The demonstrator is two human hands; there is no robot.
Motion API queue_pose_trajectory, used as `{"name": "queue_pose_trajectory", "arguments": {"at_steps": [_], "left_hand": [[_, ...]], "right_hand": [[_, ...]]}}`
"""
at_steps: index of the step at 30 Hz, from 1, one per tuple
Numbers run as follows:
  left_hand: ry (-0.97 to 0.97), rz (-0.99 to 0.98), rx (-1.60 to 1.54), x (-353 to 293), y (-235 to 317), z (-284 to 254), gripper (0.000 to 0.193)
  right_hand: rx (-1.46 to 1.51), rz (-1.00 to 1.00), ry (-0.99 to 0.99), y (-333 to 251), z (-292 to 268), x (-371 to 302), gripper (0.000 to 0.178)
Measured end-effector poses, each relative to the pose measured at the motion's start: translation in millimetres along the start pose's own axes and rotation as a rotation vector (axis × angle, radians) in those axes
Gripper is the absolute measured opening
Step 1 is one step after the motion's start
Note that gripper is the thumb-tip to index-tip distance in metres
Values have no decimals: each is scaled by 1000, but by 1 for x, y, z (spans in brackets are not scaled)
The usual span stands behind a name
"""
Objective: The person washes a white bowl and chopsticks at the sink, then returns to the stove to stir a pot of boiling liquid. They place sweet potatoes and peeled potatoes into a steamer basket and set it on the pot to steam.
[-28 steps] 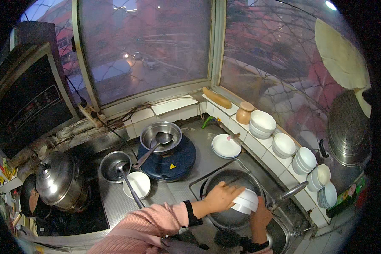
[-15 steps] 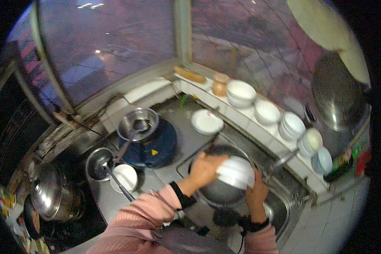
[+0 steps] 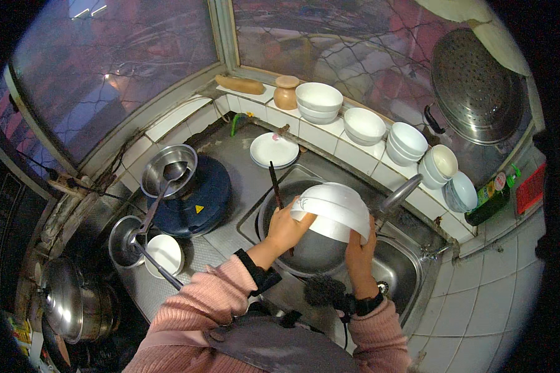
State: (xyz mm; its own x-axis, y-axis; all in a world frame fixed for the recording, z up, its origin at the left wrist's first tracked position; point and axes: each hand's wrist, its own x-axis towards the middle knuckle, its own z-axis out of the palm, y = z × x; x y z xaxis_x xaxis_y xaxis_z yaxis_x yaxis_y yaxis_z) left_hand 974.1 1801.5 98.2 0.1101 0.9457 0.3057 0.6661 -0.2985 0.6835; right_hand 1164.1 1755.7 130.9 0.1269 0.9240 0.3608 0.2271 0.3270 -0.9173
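Observation:
My left hand and my right hand grip a white bowl from either side. It is tipped over, its outer side up and its mouth slanting down toward me. A line around it may be a second nested rim; I cannot tell. Directly below is a round grey metal basin set in the left sink bowl, holding cloudy water. A pair of dark chopsticks leans on the basin's far rim, beside my left fingers.
White bowls line the tiled ledge, with a faucet before them. Stacked plates sit behind the basin. Leftward are a steel bowl with a ladle on a dark blue appliance, a white bowl and a lidded pot.
Both hands have lifted the white bowl a little above the basin and tilted it further over. The whole view has shifted, and the chopsticks show more plainly.

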Motion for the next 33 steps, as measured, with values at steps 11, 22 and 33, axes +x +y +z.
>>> {"name": "queue_pose_trajectory", "arguments": {"at_steps": [11,22,33], "left_hand": [[-282,-199,-61,-21,13,-2,84],[66,179,266,-6,37,-64,34],[144,133,75,-12,28,-59,36]], "right_hand": [[-112,-195,79,-2,6,7,31],[-427,-140,13,0,-3,18,36],[-553,-259,39,12,-5,25,41]]}}
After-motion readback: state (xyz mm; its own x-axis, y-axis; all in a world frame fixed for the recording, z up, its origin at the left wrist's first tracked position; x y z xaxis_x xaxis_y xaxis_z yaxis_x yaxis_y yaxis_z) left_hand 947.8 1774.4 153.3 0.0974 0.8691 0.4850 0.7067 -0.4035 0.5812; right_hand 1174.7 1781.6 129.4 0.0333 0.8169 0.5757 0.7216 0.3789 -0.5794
